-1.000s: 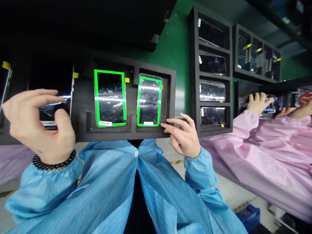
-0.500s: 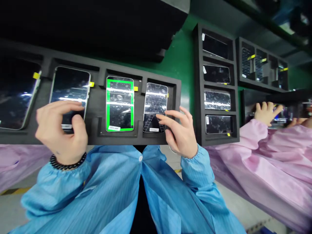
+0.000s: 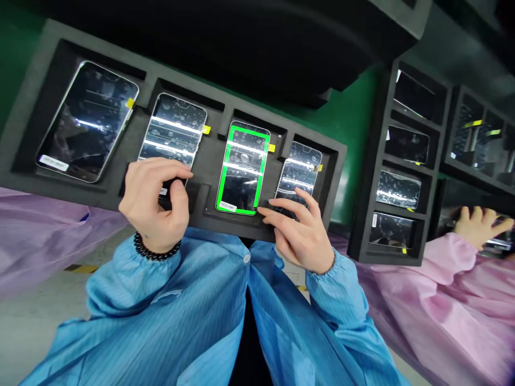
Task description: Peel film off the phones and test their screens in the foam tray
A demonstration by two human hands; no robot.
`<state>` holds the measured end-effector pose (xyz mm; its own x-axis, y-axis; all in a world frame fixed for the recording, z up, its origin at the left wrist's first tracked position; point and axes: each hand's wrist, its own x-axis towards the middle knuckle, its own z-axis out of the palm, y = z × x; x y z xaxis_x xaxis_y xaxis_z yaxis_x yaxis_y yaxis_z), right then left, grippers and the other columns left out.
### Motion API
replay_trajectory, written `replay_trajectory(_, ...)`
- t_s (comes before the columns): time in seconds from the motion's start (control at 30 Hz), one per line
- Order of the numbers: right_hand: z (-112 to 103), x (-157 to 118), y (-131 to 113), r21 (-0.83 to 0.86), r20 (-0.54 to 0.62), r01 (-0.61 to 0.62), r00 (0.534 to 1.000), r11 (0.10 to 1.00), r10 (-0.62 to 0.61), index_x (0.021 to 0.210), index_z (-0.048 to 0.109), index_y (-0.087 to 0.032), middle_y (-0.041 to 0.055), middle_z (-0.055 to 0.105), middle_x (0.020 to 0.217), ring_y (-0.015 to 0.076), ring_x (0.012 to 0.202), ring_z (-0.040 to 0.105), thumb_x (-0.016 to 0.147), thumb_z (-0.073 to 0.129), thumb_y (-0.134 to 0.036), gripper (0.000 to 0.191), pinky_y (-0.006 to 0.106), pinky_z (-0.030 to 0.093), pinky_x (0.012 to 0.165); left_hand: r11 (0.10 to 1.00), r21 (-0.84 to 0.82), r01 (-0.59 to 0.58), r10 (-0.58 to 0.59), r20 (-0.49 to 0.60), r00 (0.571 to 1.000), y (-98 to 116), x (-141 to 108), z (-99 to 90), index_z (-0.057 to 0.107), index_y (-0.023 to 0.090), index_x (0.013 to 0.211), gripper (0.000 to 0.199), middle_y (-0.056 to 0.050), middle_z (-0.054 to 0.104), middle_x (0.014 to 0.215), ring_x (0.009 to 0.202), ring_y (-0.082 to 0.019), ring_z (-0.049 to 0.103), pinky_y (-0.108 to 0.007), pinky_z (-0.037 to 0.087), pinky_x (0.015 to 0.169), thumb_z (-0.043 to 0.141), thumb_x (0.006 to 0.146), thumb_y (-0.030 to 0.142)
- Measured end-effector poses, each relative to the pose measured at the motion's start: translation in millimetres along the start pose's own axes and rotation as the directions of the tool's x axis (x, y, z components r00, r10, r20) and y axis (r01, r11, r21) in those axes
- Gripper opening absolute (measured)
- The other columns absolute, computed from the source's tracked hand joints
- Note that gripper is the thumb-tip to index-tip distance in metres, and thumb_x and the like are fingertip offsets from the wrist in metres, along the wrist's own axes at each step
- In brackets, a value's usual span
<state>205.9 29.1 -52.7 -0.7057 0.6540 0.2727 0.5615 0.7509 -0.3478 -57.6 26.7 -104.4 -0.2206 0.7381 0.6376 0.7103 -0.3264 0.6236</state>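
Electronics workshop, phones (image 3: 245,166) in trays (image 3: 38,80), smocks (image 3: 193,316)

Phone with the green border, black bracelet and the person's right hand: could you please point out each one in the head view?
Phone with the green border (image 3: 243,170): head view, middle of its screen.
Black bracelet (image 3: 156,255): head view, its coils.
Right hand (image 3: 306,237): head view, back of the hand.
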Motion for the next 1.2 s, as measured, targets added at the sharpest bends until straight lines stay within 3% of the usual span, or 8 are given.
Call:
replay_trajectory(0.33, 1, 3, -7, 0.016, 0.102, 0.076, 0.992, 0.997, -0.077, 0.103, 0.067, -0.019, 0.0003, 0.081, 0.107, 0.0212, 0.116, 0.069, 0.091, 0.045, -0.007, 0.028, 0.053, 0.034, 0.125, 1.0, 0.003, 0.004, -0.004, -0.006, 1.0, 0, -1, 0.8, 0.069, 0.017, 0.09, 0.013, -0.004, 0.075, 0.088, 0.089, -0.02, 0.069, -0.041, 0.051, 0.089, 0.057, 0.088, 0.014)
replay_trajectory(0.57, 0, 9, -6, 0.057, 0.022, 0.109, 0.994, 0.992, -0.11, 0.103, 0.067, -0.016, 0.0033, 0.081, 0.107, 0.0199, 0.113, 0.069, 0.089, 0.045, -0.006, 0.028, 0.05, 0.037, 0.123, 1.0, -0.006, -0.006, 0.006, -0.003, 1.0, 1, 0, 0.1, 0.07, 0.016, 0.09, 0.013, -0.005, 0.074, 0.087, 0.089, -0.02, 0.069, -0.041, 0.051, 0.088, 0.057, 0.086, 0.013)
replay_trajectory(0.8, 6, 31, -11, 0.06, 0.061, 0.179, 0.981, 0.982, -0.183, 0.102, 0.067, -0.02, 0.0018, 0.08, 0.112, 0.0201, 0.114, 0.068, 0.091, 0.045, -0.006, 0.028, 0.053, 0.045, 0.117, 1.0, -0.016, 0.012, -0.012, -0.003, 1.0, 2, 0, 0.1, 0.069, 0.018, 0.089, 0.015, -0.003, 0.074, 0.087, 0.088, -0.019, 0.069, -0.04, 0.052, 0.088, 0.057, 0.085, 0.011)
replay_trajectory(0.9, -3, 33, -6, 0.02, 0.05, 0.131, 0.99, 0.991, -0.132, 0.106, 0.065, -0.02, 0.0017, 0.079, 0.114, 0.0201, 0.114, 0.068, 0.091, 0.046, -0.005, 0.029, 0.052, 0.043, 0.118, 1.0, -0.015, 0.02, -0.02, 0.014, 1.0, 1, -1, -0.8, 0.069, 0.02, 0.09, 0.015, -0.002, 0.074, 0.088, 0.089, -0.02, 0.069, -0.041, 0.053, 0.088, 0.057, 0.085, 0.011)
replay_trajectory(1.03, -16, 39, 15, -0.089, 0.021, -0.071, 0.997, 0.993, 0.074, 0.119, 0.06, -0.024, 0.003, 0.076, 0.12, 0.0228, 0.12, 0.065, 0.09, 0.047, -0.005, 0.037, 0.053, 0.039, 0.12, 1.0, -0.028, 0.005, -0.004, 0.025, 1.0, 0, -1, -1.3, 0.069, 0.02, 0.09, 0.016, -0.004, 0.074, 0.087, 0.088, -0.02, 0.069, -0.04, 0.053, 0.087, 0.058, 0.083, 0.01)
replay_trajectory(1.1, -15, 47, 30, -0.138, 0.007, -0.167, 0.985, 0.976, 0.17, 0.126, 0.056, -0.023, 0.0057, 0.073, 0.123, 0.026, 0.126, 0.061, 0.09, 0.046, -0.007, 0.041, 0.056, 0.036, 0.121, 0.999, -0.035, 0.001, -0.001, 0.025, 1.0, 0, -1, -1.0, 0.069, 0.021, 0.09, 0.017, -0.004, 0.074, 0.087, 0.087, -0.021, 0.07, -0.04, 0.053, 0.086, 0.058, 0.083, 0.01)
replay_trajectory(1.2, -7, 61, 51, -0.163, 0.035, -0.206, 0.976, 0.965, 0.214, 0.13, 0.053, -0.02, 0.0076, 0.07, 0.126, 0.0283, 0.132, 0.055, 0.09, 0.045, -0.01, 0.042, 0.058, 0.03, 0.124, 0.999, -0.043, 0.012, -0.011, 0.02, 1.0, 0, -1, -0.3, 0.069, 0.022, 0.089, 0.017, -0.004, 0.075, 0.085, 0.086, -0.021, 0.07, -0.041, 0.053, 0.085, 0.058, 0.082, 0.011)
